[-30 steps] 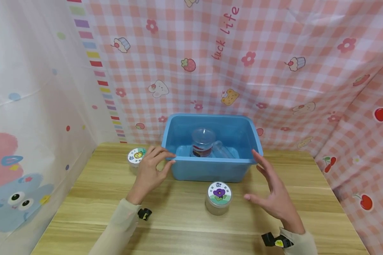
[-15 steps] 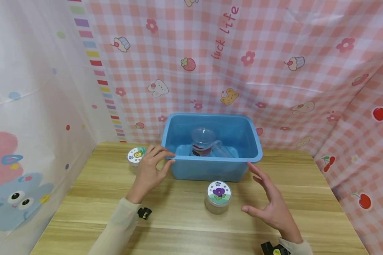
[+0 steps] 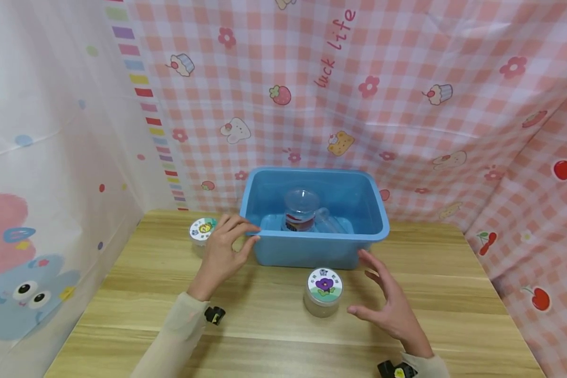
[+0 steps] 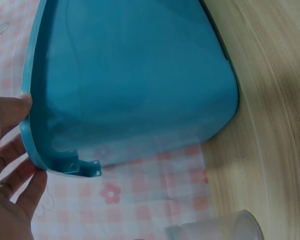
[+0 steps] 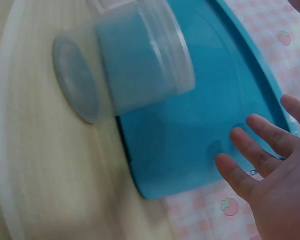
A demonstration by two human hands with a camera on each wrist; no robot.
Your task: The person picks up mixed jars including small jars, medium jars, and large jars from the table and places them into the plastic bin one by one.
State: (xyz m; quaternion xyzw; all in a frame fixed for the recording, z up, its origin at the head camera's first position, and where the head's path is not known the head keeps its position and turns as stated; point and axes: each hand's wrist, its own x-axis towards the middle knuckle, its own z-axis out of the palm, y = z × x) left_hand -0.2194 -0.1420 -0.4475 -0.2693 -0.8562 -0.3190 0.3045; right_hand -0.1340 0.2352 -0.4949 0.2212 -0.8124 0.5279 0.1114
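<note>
A blue plastic bin [image 3: 307, 252] stands at the back of the table. My left hand [image 3: 223, 257] holds its front left corner. In the left wrist view the thumb lies on one side of the rim [image 4: 32, 130] and the fingers on the other. My right hand [image 3: 391, 304], fingers spread and holding nothing, hovers to the right of a clear jar [image 3: 323, 296] with a purple-flower lid, just in front of the bin. The right wrist view shows that jar [image 5: 140, 60] against the bin wall, beyond the spread fingertips [image 5: 225, 162].
Inside the bin are a clear container [image 3: 301, 202] with a red and dark label and a clear tube-shaped piece [image 3: 329, 223]. Another lidded jar [image 3: 200, 233] with a yellow picture stands partly behind my left hand. A checked cloth [image 3: 312, 126] hangs right behind the bin.
My right hand has moved away from the bin's front right corner, toward me and leftward, closer to the purple-flower jar. My left hand stays on the rim.
</note>
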